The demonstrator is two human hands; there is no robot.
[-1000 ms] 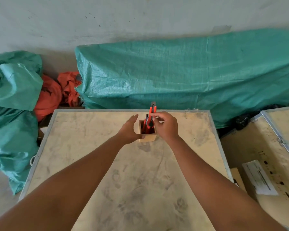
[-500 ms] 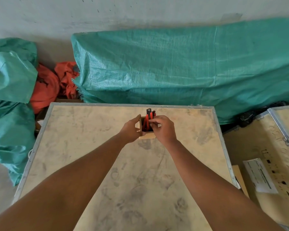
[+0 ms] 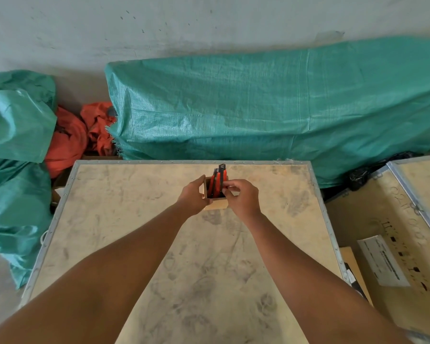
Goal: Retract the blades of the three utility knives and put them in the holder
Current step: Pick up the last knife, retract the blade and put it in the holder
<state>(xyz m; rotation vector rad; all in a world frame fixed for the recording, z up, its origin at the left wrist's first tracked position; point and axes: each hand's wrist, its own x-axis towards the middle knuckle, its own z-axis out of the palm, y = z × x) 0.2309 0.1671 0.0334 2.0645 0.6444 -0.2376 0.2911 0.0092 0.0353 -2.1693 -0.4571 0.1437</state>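
Knives (image 3: 219,181) upright in holder (image 3: 216,204), long axes vertical, tops leaning away.

A stained plywood tabletop (image 3: 139,219) with metal edging fills the lower middle. Behind it, a large green tarp (image 3: 258,115) covers something bulky; orange cloth (image 3: 67,142) is bunched at left. A labelled crate (image 3: 392,229) sits lower right.
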